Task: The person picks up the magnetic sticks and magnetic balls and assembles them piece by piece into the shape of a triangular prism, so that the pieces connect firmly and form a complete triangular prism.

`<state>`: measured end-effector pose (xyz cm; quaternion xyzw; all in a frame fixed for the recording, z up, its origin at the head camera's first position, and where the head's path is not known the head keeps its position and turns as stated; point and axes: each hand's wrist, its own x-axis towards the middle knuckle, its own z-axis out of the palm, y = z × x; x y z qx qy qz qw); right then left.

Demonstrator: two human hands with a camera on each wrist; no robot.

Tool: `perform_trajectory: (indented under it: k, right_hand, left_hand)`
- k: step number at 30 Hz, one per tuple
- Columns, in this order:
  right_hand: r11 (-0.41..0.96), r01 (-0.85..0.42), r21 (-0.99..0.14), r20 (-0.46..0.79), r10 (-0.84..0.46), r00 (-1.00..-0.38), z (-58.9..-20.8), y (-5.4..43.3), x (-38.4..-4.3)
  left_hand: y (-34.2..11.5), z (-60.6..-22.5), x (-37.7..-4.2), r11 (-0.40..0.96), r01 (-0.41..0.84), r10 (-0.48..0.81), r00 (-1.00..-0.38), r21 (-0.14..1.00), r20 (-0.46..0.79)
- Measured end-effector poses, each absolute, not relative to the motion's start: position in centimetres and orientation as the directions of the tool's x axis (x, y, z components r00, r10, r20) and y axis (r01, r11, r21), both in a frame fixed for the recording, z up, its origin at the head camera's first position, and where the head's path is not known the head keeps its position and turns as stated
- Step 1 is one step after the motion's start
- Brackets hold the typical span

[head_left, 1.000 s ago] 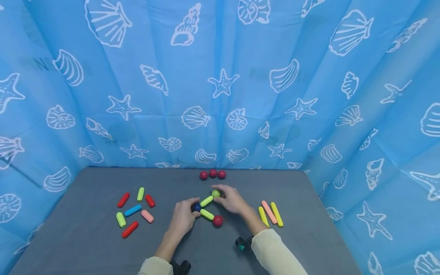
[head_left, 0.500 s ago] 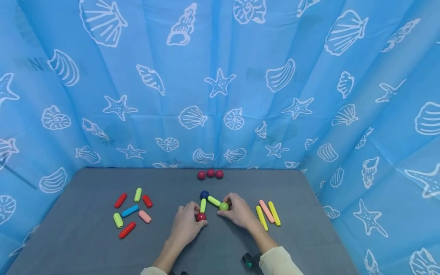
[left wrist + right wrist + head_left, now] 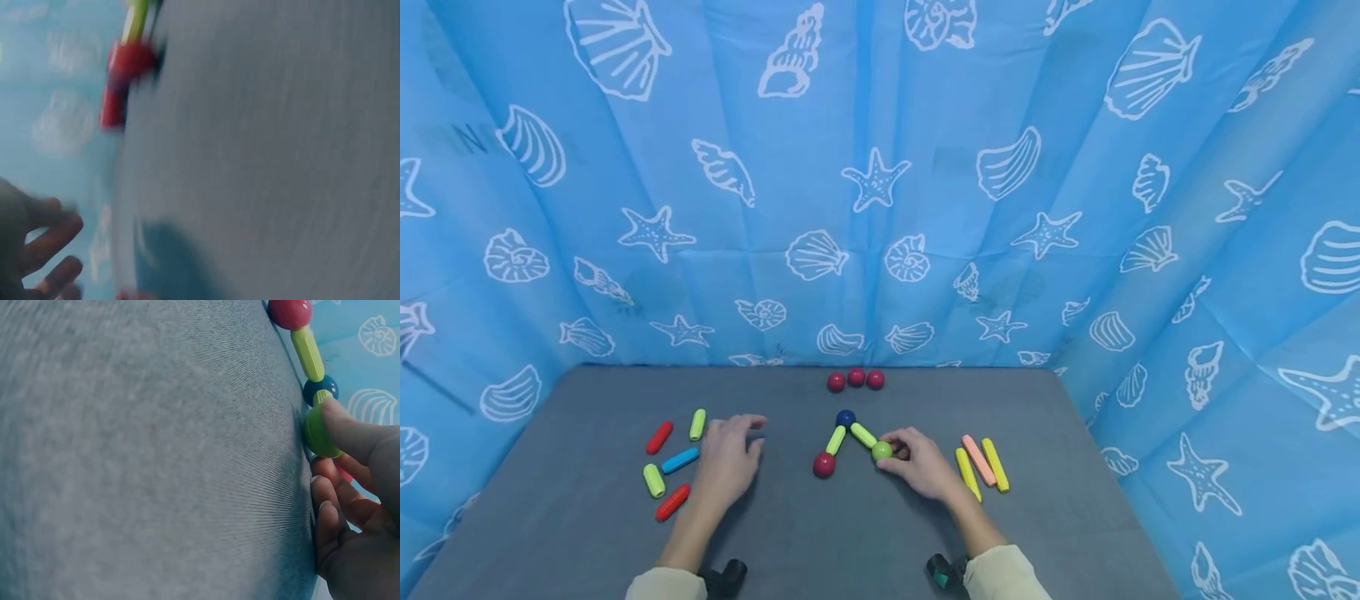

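A V-shaped piece lies mid-table in the head view: a dark blue ball (image 3: pixel 846 418) at its tip, two yellow-green rods (image 3: pixel 836 440), a red ball (image 3: pixel 824 465) on the left end and a green ball (image 3: pixel 882 450) on the right end. My right hand (image 3: pixel 921 467) pinches the green ball between thumb and fingers. My left hand (image 3: pixel 727 458), holding nothing, hovers over the left group beside a blue rod (image 3: pixel 681 461). It hides the pink rod and one red rod. In the left wrist view this hand's fingers (image 3: pixel 56 244) look loosely spread and blurred.
Around the left hand lie two red rods (image 3: pixel 659 437) and two short yellow-green rods (image 3: pixel 654 481). Three red balls (image 3: pixel 856 377) sit near the table's back edge. Two yellow rods and a long pink rod (image 3: pixel 980 462) lie at right. A blue shell-patterned curtain (image 3: pixel 880 208) hangs behind.
The joined piece has turned so its blue ball points to the back. My left hand has let go of it and moved left to the rods. My right hand still holds the green ball.
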<state>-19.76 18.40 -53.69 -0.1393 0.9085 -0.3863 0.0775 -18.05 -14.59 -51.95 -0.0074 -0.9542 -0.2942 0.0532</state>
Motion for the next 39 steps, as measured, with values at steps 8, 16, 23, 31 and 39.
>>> perform_trajectory:
  k: [8,16,23,31,39]
  right_hand:
    - [0.66,-0.165,-0.733,-0.053,-0.297,-0.953,-53.8,18.4,-19.7]
    - [0.64,-0.162,-0.751,-0.053,-0.302,-0.952,-54.0,18.6,-19.6]
    - [0.628,-0.156,-0.762,-0.055,-0.303,-0.951,-54.0,18.7,-19.8]
    - [0.618,-0.171,-0.767,-0.038,-0.31,-0.95,-54.1,18.4,-19.9]
    - [0.613,-0.15,-0.776,-0.058,-0.306,-0.95,-54.0,18.6,-19.8]
  left_hand:
    - [-20.5,-51.8,-19.9,0.908,-0.022,-0.038,-0.999,0.419,0.032]
    - [-17.3,-51.9,-20.8,0.937,0.108,0.095,-0.994,0.332,0.055]
    - [-8.9,-51.1,-19.6,0.857,0.209,0.153,-0.976,0.472,0.154]
    - [-3.3,-51.9,-18.2,0.891,0.319,0.259,-0.941,0.323,0.217]
    - [-3.1,-52.9,-18.0,0.865,0.303,0.231,-0.948,0.399,0.219]
